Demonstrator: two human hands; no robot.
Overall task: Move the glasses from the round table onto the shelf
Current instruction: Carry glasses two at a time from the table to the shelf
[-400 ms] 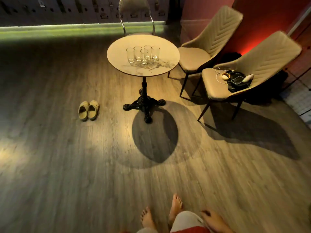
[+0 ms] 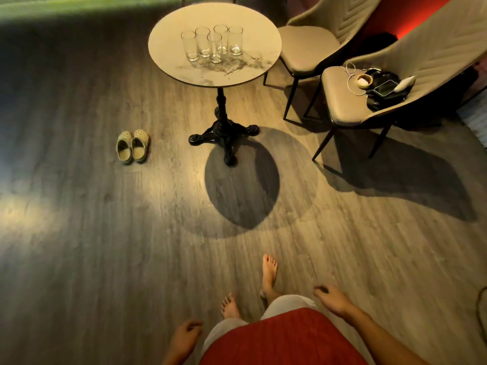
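Status: the task has not visibly started. All of the glasses (image 2: 212,43) stand on the round table (image 2: 168,61), and no shelf is in view, so where they are to go cannot be confirmed from here.

Count of glasses: five, all upright and apparently empty, grouped close together toward the far half of the tabletop, at about 12 o'clock from the person. Four form a rough row and one stands just in front of it, near the middle. Whether any touch each other cannot be told.

Hands: the left hand (image 2: 184,338) hangs at roughly 7 o'clock in the view, fingers loosely curled and holding nothing. The right hand (image 2: 332,299) hangs at about 5 o'clock, fingers relaxed and slightly spread, also empty. Both are well apart from the table. Two bare feet (image 2: 268,276) are on the wooden floor (image 2: 105,259), one ahead of the other, pointing toward the table.

Other items counted: two padded chairs (image 2: 421,56) at 1 to 2 o'clock, plus part of a third chair frame behind the table; the nearer chair carries a phone (image 2: 385,88), a cable and small items. One pair of slippers (image 2: 132,146) lies on the floor at 10 o'clock.

Remaining, by judgement: all five glasses are still to be picked up and carried.
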